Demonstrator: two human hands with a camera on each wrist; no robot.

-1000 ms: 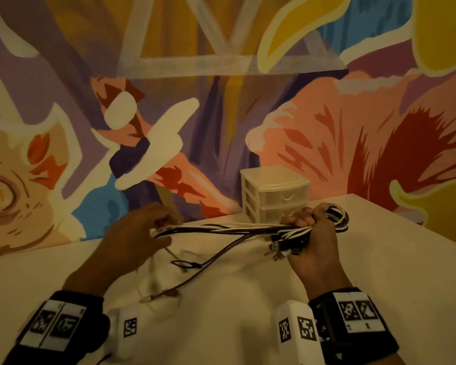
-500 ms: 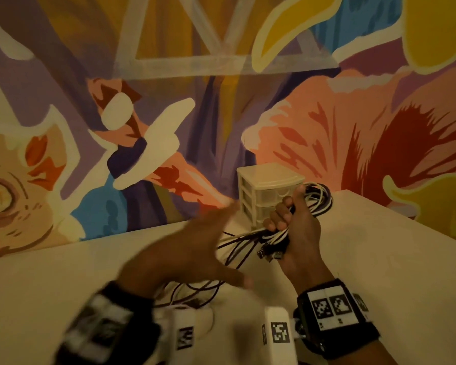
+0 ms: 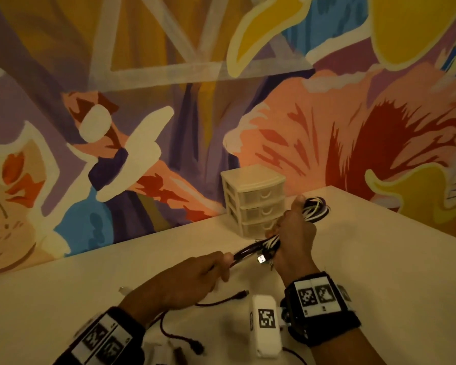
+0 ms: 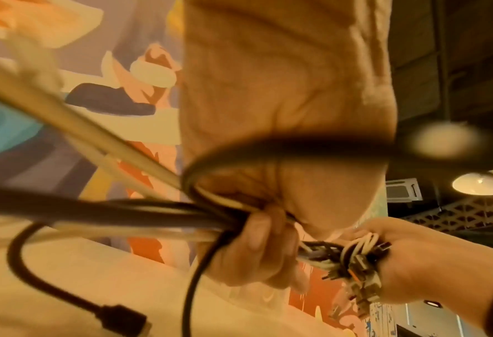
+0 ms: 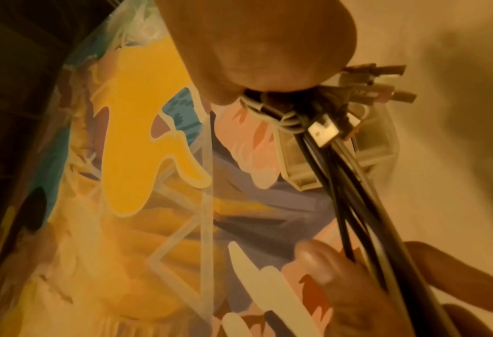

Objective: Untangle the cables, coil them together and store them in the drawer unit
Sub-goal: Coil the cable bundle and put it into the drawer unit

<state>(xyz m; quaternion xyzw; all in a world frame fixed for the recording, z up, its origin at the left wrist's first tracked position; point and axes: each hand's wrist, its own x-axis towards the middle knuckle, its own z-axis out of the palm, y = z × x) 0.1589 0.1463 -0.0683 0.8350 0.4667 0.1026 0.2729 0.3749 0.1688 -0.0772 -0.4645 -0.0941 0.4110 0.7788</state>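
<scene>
A bundle of black and white cables (image 3: 258, 247) runs between my two hands above the white table (image 3: 379, 259). My right hand (image 3: 294, 233) grips the coiled part, with loops (image 3: 315, 209) sticking out behind the thumb and plugs (image 3: 261, 258) poking out below. In the right wrist view the cables (image 5: 355, 182) and plugs (image 5: 324, 131) leave its fist. My left hand (image 3: 208, 270) grips the loose strands a short way to the left; its fingers (image 4: 257, 241) curl round the cables (image 4: 153, 214). Loose ends (image 3: 221, 300) trail on the table. The small drawer unit (image 3: 254, 198) stands behind, drawers shut.
A painted mural wall (image 3: 169, 101) rises right behind the table and the drawer unit. The table's right edge runs diagonally past my right hand. Dark cable ends with plugs (image 3: 195, 347) lie near my left wrist.
My left hand swung in from the left, opened on the way, and now grips the strands close to my right hand. My right hand turned the coil upright.
</scene>
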